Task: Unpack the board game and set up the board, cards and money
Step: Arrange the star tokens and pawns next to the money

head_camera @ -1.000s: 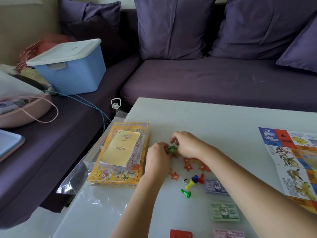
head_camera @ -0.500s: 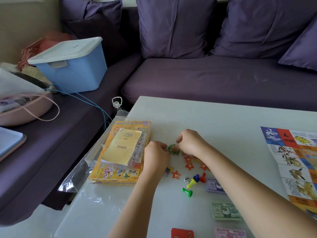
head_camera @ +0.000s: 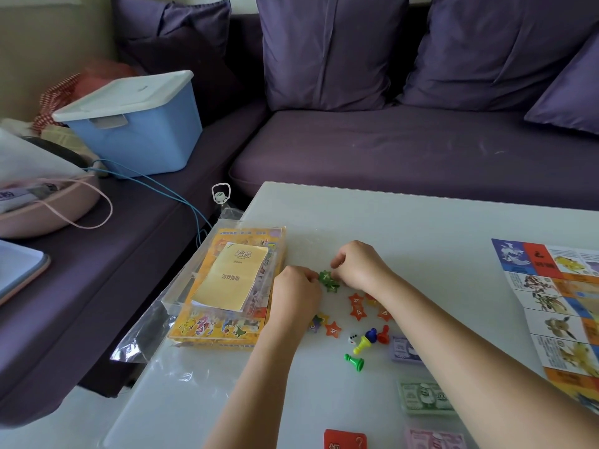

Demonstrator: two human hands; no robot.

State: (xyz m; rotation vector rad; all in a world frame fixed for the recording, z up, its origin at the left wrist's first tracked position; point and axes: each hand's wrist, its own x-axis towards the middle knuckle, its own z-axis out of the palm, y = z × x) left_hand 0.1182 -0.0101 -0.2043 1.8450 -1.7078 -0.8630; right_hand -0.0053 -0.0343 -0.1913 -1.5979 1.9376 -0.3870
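My left hand [head_camera: 296, 294] and my right hand [head_camera: 359, 265] meet over a small stack of green star tokens [head_camera: 328, 280], both pinching it with curled fingers. Orange star tokens [head_camera: 356, 307] lie just below my right wrist. A die [head_camera: 353, 338] and yellow, blue, red and green pawns [head_camera: 355, 361] sit nearer me. Stacks of paper money lie at the front: purple [head_camera: 403, 350], green [head_camera: 424, 396] and pink [head_camera: 434, 440]. A red card [head_camera: 345, 440] sits at the bottom edge. The unfolded game board [head_camera: 557, 306] lies at the right.
The yellow game box [head_camera: 223, 328] with a yellow rule leaflet [head_camera: 230, 277] on it lies in a clear plastic bag at the white table's [head_camera: 421, 228] left edge. A purple sofa holds a blue lidded bin [head_camera: 136, 124] and a pink bag [head_camera: 48, 209].
Both hands stay on the green star tokens and have shifted slightly away from me. Nothing else on the table has moved.
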